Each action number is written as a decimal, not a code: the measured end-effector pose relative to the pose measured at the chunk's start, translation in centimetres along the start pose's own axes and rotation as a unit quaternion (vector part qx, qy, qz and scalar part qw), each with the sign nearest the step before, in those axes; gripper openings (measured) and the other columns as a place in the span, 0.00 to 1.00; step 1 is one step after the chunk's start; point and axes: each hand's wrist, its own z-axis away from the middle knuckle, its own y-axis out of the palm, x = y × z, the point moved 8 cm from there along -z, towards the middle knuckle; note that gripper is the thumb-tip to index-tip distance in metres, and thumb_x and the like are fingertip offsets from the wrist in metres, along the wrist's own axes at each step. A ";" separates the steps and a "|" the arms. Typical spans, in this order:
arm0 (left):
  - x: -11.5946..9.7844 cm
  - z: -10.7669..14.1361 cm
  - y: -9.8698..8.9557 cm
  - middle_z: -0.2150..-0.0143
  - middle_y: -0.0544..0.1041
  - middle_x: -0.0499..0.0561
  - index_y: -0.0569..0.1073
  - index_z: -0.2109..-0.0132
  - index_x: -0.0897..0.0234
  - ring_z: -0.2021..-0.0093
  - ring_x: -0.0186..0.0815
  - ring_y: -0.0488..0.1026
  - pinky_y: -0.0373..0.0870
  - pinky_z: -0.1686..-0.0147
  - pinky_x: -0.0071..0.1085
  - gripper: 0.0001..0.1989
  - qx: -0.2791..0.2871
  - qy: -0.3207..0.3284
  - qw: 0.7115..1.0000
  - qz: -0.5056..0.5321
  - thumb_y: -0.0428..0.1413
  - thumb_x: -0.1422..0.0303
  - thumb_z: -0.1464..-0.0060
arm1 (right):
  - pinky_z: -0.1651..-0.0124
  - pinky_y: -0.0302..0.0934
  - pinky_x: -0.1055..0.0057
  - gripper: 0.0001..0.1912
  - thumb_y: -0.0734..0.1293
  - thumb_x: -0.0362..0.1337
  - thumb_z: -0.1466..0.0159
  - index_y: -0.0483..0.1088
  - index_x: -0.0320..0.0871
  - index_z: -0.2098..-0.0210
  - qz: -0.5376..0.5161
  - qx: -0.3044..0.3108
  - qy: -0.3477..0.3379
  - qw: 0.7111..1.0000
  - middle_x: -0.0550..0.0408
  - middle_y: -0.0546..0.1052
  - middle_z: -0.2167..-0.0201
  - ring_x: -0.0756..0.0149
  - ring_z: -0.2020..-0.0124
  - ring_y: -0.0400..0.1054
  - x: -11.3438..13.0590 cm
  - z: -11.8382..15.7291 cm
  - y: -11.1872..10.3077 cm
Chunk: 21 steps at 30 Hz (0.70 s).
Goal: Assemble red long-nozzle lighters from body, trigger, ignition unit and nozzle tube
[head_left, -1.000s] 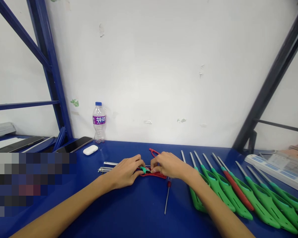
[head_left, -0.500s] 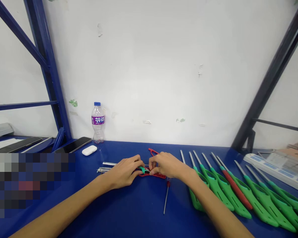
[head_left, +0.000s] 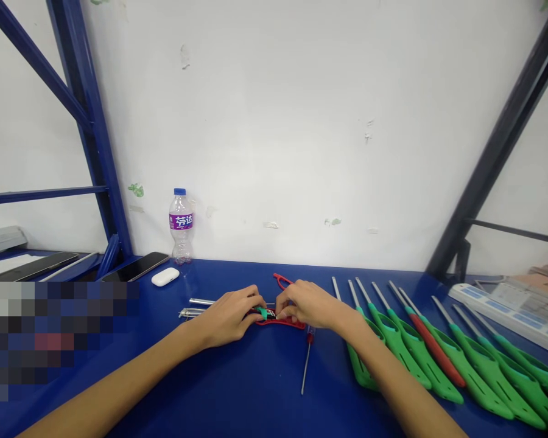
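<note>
At the middle of the table lies an opened red gas lighter casing [head_left: 283,323], with dark inner parts and a small green piece [head_left: 263,312] showing. My left hand [head_left: 231,313] is closed, thumb and fingertips pinching at the green piece. My right hand [head_left: 308,304] is closed too, its fingertips pressed onto the inner parts just right of it; the fingers hide the exact grip. Metal lighter tubes [head_left: 194,312] stick out left from under my left hand. Behind my right hand a red loop-shaped piece [head_left: 281,280] shows. A screwdriver [head_left: 307,359] lies just below my right hand.
Several green long-nosed lighters [head_left: 406,334] and a red one [head_left: 433,350] lie in a row at right, before a power strip [head_left: 511,316]. A plastic bottle [head_left: 181,234], a white earbud case [head_left: 165,277] and a phone [head_left: 137,266] stand or lie at back left.
My right hand's fingertips have shifted very slightly right and closer together on the inner parts. My left hand holds its place.
</note>
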 end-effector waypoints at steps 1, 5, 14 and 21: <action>0.0 0.0 0.0 0.55 0.71 0.49 0.73 0.52 0.58 0.59 0.35 0.72 0.66 0.59 0.30 0.09 0.001 0.000 1.000 0.001 0.49 0.68 0.34 | 0.68 0.57 0.76 0.08 0.67 0.30 0.37 0.78 0.47 0.66 -0.003 0.004 0.005 1.000 0.59 0.78 0.77 0.68 0.73 0.73 0.0 0.1 -0.1; 0.0 0.1 0.0 0.54 0.71 0.49 0.73 0.52 0.58 0.59 0.35 0.72 0.66 0.58 0.30 0.09 0.000 -0.004 1.000 0.005 0.49 0.68 0.34 | 0.66 0.59 0.76 0.11 0.66 0.29 0.38 0.80 0.47 0.63 -0.003 0.012 0.018 1.000 0.58 0.80 0.75 0.67 0.71 0.74 -0.2 0.2 -0.2; 0.2 0.0 0.0 0.54 0.71 0.49 0.73 0.52 0.58 0.59 0.35 0.72 0.66 0.59 0.30 0.08 0.003 -0.006 1.000 0.001 0.51 0.68 0.34 | 0.68 0.58 0.76 0.06 0.68 0.33 0.38 0.79 0.48 0.68 0.011 -0.009 0.022 1.000 0.60 0.78 0.77 0.67 0.73 0.73 -0.3 0.1 -0.4; 0.4 0.0 0.0 0.55 0.71 0.50 0.75 0.53 0.59 0.59 0.35 0.72 0.66 0.58 0.30 0.09 -0.005 -0.008 1.000 0.026 0.50 0.67 0.34 | 0.69 0.57 0.76 0.05 0.69 0.34 0.38 0.78 0.47 0.68 0.006 -0.003 0.026 1.000 0.60 0.78 0.78 0.67 0.73 0.73 -0.6 -0.2 0.1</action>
